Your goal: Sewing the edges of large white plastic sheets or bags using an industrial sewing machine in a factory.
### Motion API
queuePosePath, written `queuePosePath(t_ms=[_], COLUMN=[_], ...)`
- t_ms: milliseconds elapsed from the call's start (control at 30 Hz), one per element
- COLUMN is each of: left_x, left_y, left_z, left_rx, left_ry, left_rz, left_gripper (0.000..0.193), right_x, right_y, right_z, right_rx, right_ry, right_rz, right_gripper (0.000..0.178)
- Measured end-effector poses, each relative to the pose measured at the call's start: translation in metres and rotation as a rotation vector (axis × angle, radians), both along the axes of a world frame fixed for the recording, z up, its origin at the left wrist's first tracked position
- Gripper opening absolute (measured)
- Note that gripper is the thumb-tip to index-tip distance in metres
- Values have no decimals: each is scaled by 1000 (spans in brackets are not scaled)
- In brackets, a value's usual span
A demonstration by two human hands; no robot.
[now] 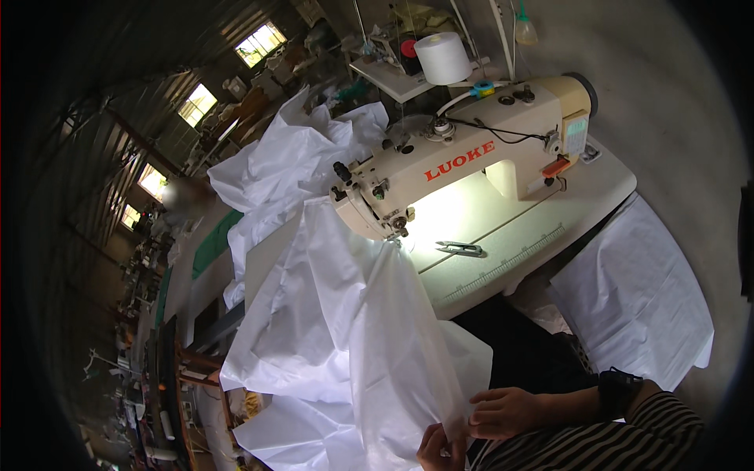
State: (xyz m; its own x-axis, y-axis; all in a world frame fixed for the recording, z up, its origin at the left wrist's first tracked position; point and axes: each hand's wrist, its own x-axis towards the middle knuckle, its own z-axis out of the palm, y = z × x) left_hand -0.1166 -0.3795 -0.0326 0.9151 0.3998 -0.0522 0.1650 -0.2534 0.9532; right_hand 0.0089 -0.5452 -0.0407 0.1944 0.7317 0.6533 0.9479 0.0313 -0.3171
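A large sheet of thin white fabric (393, 353) hangs in folds over the near edge of the sewing machine table and down to my lap. Its upper end lies at the needle area of the sewing machine (463, 161). At the bottom of the view, my left hand (440, 450) is closed on the fabric's near edge, its fingers curled. Just right of it, my right hand (499, 414) pinches the same edge with bent fingers. A small pair of thread snips (461, 249) lies on the lit machine bed, apart from both hands.
A white thread cone (442, 59) stands behind the machine. More white fabric (294, 149) is heaped beyond it to the left, and another white piece (640, 290) hangs at the right. Green cloth (216, 245) lies on the left. A dark band sits on my right wrist.
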Motion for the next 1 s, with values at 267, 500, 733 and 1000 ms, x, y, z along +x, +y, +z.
queuePosePath(t_ms=[267,500,733,1000], left_x=[27,42,48,82], left_y=[18,36,37,49], left_z=[18,42,34,46], left_rx=[744,671,528,853], left_ry=[-255,-16,-13,-176], left_rz=[-305,-747,-810,-717], left_gripper=[14,41,42,29], right_x=[63,59,123,146], right_y=[98,89,85,115], right_z=[-83,-77,-5,-16], right_rx=[470,69,-313,-569], right_ry=[1360,1371,226,149], right_rz=[-172,-176,-753,-861], right_gripper=[27,27,46,61])
